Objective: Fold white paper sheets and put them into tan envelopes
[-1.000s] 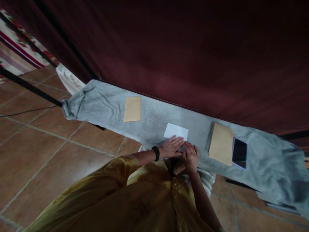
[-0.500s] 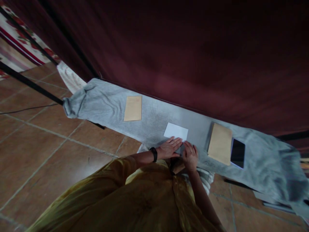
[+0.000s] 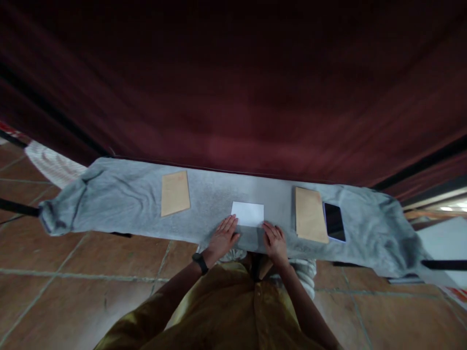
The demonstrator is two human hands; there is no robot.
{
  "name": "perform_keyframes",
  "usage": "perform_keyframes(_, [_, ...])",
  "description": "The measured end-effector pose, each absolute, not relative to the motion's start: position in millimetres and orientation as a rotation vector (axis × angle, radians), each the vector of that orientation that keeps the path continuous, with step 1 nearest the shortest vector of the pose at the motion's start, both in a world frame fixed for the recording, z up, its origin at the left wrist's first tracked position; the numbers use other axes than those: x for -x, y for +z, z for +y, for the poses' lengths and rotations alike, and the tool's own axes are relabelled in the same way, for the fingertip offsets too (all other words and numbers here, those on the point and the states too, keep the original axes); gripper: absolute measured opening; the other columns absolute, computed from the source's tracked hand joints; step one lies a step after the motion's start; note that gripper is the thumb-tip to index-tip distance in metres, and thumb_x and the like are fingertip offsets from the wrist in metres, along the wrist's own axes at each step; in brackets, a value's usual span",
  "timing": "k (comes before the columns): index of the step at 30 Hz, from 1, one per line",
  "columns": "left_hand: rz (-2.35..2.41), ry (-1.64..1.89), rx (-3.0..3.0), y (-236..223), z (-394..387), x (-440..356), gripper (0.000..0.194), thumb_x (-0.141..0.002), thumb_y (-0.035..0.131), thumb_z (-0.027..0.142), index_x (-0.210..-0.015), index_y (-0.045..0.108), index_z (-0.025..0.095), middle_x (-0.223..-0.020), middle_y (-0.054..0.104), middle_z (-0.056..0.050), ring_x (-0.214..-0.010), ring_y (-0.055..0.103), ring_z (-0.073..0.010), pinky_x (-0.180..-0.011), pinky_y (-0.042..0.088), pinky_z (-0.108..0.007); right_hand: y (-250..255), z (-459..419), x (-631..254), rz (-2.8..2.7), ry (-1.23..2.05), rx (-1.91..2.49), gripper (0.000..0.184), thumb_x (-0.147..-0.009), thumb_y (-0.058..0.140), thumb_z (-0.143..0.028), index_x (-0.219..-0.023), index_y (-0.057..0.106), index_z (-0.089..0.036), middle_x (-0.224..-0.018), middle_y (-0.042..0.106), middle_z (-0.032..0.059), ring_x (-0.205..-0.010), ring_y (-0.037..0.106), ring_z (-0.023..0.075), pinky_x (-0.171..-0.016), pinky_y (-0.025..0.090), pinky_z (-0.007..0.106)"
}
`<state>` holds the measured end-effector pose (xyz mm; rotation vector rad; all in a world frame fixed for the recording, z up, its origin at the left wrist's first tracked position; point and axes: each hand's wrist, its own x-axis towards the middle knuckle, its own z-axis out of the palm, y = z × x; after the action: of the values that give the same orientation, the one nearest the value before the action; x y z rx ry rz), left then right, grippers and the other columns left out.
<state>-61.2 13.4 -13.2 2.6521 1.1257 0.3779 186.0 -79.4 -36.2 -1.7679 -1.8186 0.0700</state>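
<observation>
A folded white paper (image 3: 247,213) lies on a grey cloth (image 3: 124,199) spread over a narrow bench. My left hand (image 3: 223,236) rests flat on the cloth by the paper's near left corner, fingers stretched out, a black band on its wrist. My right hand (image 3: 274,239) lies flat by the paper's near right corner, fingers extended. Neither hand holds anything. A brown envelope (image 3: 175,192) sits to the left, and a stack of brown envelopes (image 3: 310,214) to the right.
A dark phone (image 3: 334,221) lies beside the right stack. A dark red curtain (image 3: 233,87) hangs just behind the bench. Brown floor tiles (image 3: 73,291) lie in front. A white board (image 3: 445,238) shows at the far right.
The view has swung so the bench now runs level. My hands have moved apart, from close together at the paper's near edge to one at each near corner.
</observation>
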Motion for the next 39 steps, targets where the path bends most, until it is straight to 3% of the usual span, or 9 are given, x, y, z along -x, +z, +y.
perform_keyframes(8, [1.245, 0.446, -2.541, -10, 33, 51, 0.046, -0.097, 0.054, 0.031, -0.141, 0.053, 0.018, -0.150, 0.051, -0.013, -0.136, 0.048, -0.0291, -0.109, 0.042, -0.046, -21, -55, -192, -1.769, 0.182, 1.956, 0.043, -0.093, 0.049, -0.014, -0.133, 0.062, -0.023, -0.130, 0.067, 0.0094, -0.117, 0.060, 0.0251, -0.101, 0.042, 0.042])
perform_keyframes(15, [1.260, 0.473, -2.523, -6, 42, 48, 0.043, -0.093, 0.061, 0.029, -0.136, 0.058, 0.022, -0.144, 0.057, -0.011, -0.131, 0.050, -0.0300, -0.103, 0.045, -0.047, -17, -50, -191, -1.732, 0.286, 1.971, 0.040, -0.094, 0.050, -0.012, -0.128, 0.066, -0.026, -0.132, 0.067, 0.0066, -0.118, 0.061, 0.0229, -0.102, 0.043, 0.040])
perform_keyframes(24, [1.276, 0.453, -2.564, -2, 44, 46, 0.047, -0.095, 0.057, 0.033, -0.140, 0.055, 0.023, -0.142, 0.057, -0.012, -0.126, 0.052, -0.0314, -0.099, 0.047, -0.048, -16, -39, -199, -1.621, 0.398, 1.828, 0.045, -0.088, 0.048, -0.007, -0.123, 0.070, -0.026, -0.119, 0.073, 0.0072, -0.108, 0.068, 0.0219, -0.097, 0.051, 0.040])
perform_keyframes(31, [1.316, 0.496, -2.541, -5, 42, 46, 0.048, -0.096, 0.054, 0.040, -0.142, 0.053, 0.025, -0.141, 0.057, -0.012, -0.124, 0.053, -0.0330, -0.101, 0.045, -0.051, -19, -32, -197, -1.490, 0.488, 1.739, 0.046, -0.087, 0.044, -0.011, -0.122, 0.070, -0.026, -0.107, 0.077, 0.0030, -0.093, 0.073, 0.0186, -0.084, 0.058, 0.034])
perform_keyframes(34, [1.315, 0.539, -2.499, -4, 41, 46, 0.053, -0.096, 0.054, 0.043, -0.146, 0.048, 0.025, -0.143, 0.056, -0.012, -0.124, 0.054, -0.0330, -0.102, 0.044, -0.051, -12, -31, -195, -1.498, 0.476, 1.743, 0.041, -0.088, 0.047, -0.013, -0.119, 0.071, -0.027, -0.107, 0.077, 0.0029, -0.093, 0.071, 0.0194, -0.086, 0.057, 0.034])
perform_keyframes(39, [1.279, 0.788, -2.245, -10, 44, 48, 0.071, -0.097, 0.052, 0.047, -0.157, 0.026, 0.021, -0.151, 0.046, -0.017, -0.133, 0.049, -0.0311, -0.108, 0.043, -0.050, 14, -20, -193, -1.445, 0.345, 1.800, 0.021, -0.093, 0.057, -0.025, -0.104, 0.075, -0.027, -0.109, 0.072, 0.0082, -0.107, 0.063, 0.0256, -0.102, 0.045, 0.043])
